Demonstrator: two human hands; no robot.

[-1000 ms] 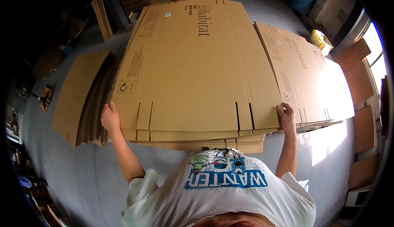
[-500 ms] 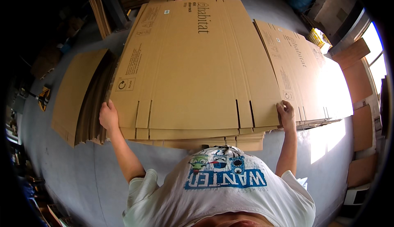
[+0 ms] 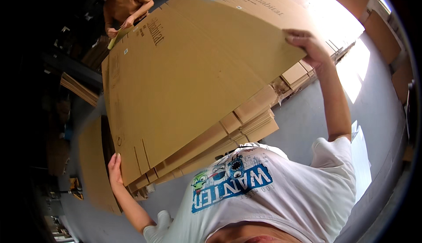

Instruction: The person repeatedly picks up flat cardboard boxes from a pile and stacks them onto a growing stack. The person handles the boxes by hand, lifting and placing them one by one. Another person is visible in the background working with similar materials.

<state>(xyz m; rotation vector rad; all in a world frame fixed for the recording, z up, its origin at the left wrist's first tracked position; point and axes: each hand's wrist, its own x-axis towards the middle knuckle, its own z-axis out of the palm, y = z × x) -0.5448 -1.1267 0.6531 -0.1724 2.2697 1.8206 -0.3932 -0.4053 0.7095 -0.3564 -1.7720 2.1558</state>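
A: Where does the flattened cardboard carton (image 3: pixel 189 85) lie?
B: Between the left hand (image 3: pixel 115 169) and the right hand (image 3: pixel 307 47), those 2 being well apart. It tops a stack of flat cartons (image 3: pixel 259 128), with its near right corner raised off them.
A: How does the right hand hold it?
B: Clamped on that raised corner, fingers over the upper face.
A: And the left?
B: Gripping the left edge, just beside the near left corner, which sits lower.
A: Anyone else?
B: 1 co-worker (image 3: pixel 125 3) at the far left, holding a yellowish piece (image 3: pixel 113 41).
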